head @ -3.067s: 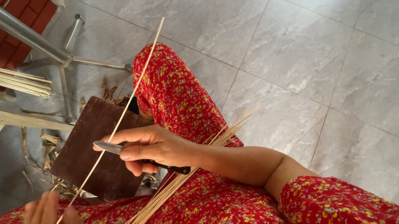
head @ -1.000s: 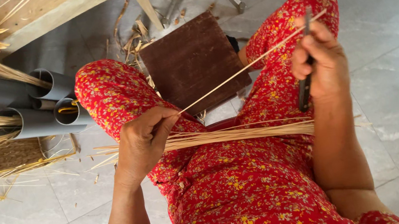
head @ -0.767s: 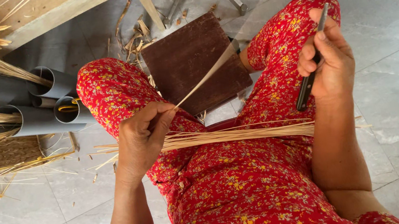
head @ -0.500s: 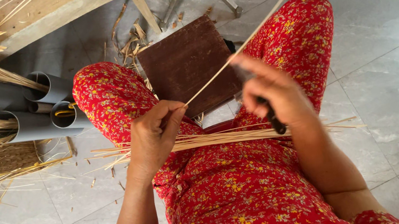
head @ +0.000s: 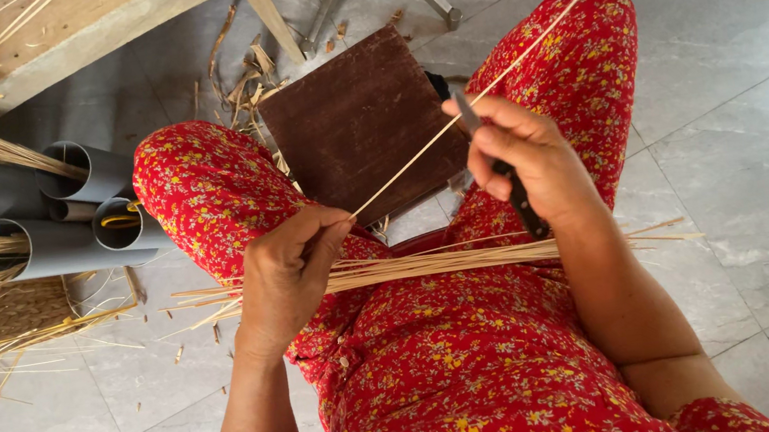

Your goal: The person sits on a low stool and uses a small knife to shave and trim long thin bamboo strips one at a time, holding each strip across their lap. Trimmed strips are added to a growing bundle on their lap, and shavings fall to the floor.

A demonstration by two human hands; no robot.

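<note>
My two hands work one thin bamboo sliver over my lap.

My left hand curls low over my left thigh, fingers pinched shut on the near end of the bamboo sliver, which slants up and away past my right knee. My right hand sits higher, wrist bent in, fingers wrapped tight round a dark-handled knife whose blade points up beside the sliver. A bundle of slivers lies flat across both thighs, its ends sticking out past each leg. A brown board rests on the floor between my knees. Grey pipes stuffed with strips crowd close on my left; grey floor tiles lie to my right.
</note>
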